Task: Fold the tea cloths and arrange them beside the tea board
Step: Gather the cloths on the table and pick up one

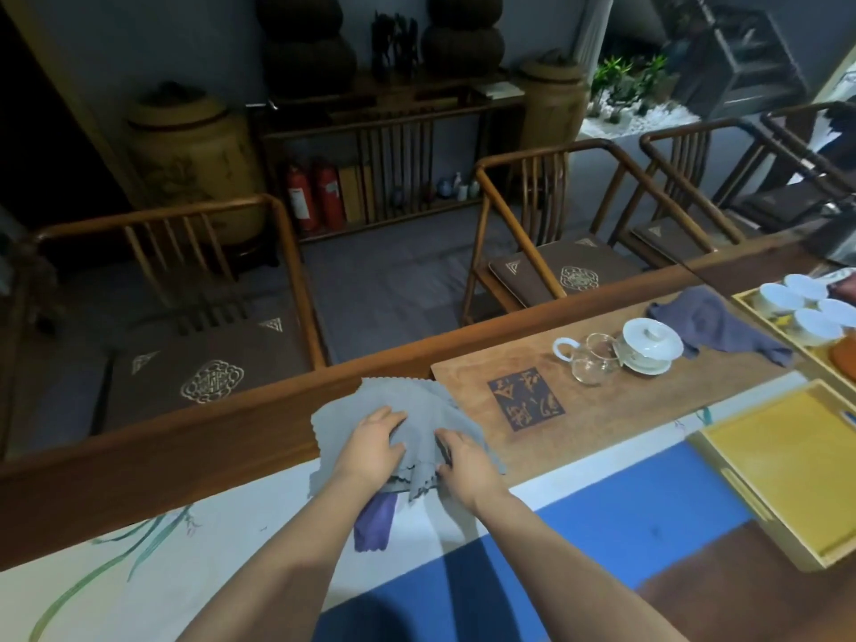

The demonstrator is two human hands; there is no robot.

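Head view: your left hand [370,444] lies flat, fingers spread, on the grey cloth [417,405] at the table's [194,451] far edge, just left of the tea board [602,410]. Your right hand [463,463] pinches its near hem. A purple cloth [373,525] peeks from underneath.

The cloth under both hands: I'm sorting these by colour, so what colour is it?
Plain grey cloth, with zigzag edges; head view.

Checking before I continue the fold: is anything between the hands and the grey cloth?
Nothing visible. The left hand and right hand already rest directly on the grey cloth. A purple cloth lies underneath it, poking out at the near edge.
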